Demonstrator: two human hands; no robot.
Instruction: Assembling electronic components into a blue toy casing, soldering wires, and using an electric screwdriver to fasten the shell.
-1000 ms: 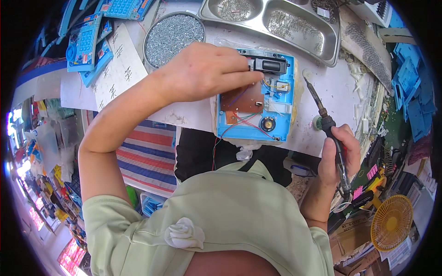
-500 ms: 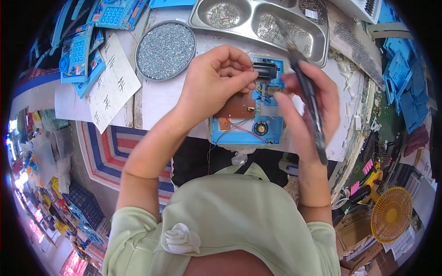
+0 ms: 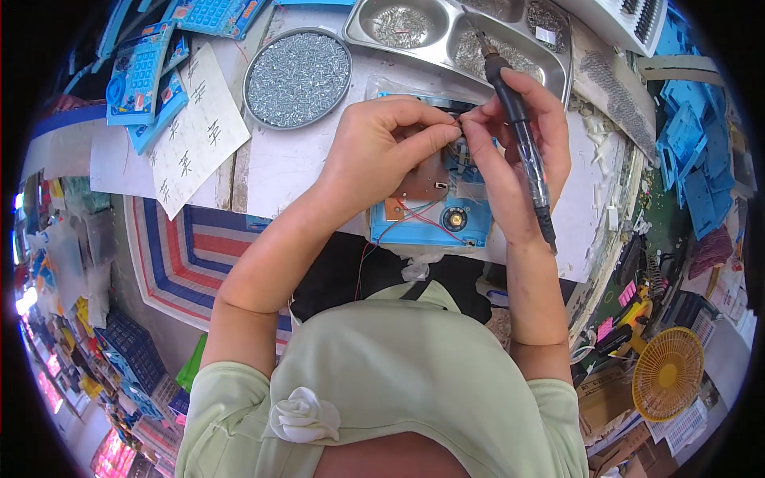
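An open blue plastic casing [image 3: 390, 233] lies in front of me, holding a brown circuit board [image 3: 422, 182], a small round speaker [image 3: 455, 219] and thin red and green wires. My left hand [image 3: 382, 151] is closed over its upper part, thumb and forefinger pinching what looks like a thin wire end. Across from it, my right hand [image 3: 518, 151] brings thumb and fingertips against the same spot. That hand also grips a soldering iron [image 3: 518, 111] with a black handle, its metal tip pointing up and away over the steel tray. Both hands hide the casing's far end.
Beyond the casing stand a round dish of small screws [image 3: 299, 80] and a compartmented steel tray [image 3: 446, 54] with small metal parts. Handwritten paper [image 3: 203, 131] and blue toy casings [image 3: 143, 72] lie left. More blue panels [image 3: 689, 119] and a yellow fan [image 3: 668, 374] are right.
My right hand has moved up and inward, its fingertips now meeting my left hand's. The soldering iron has gone with it, its tip shifting up and left.
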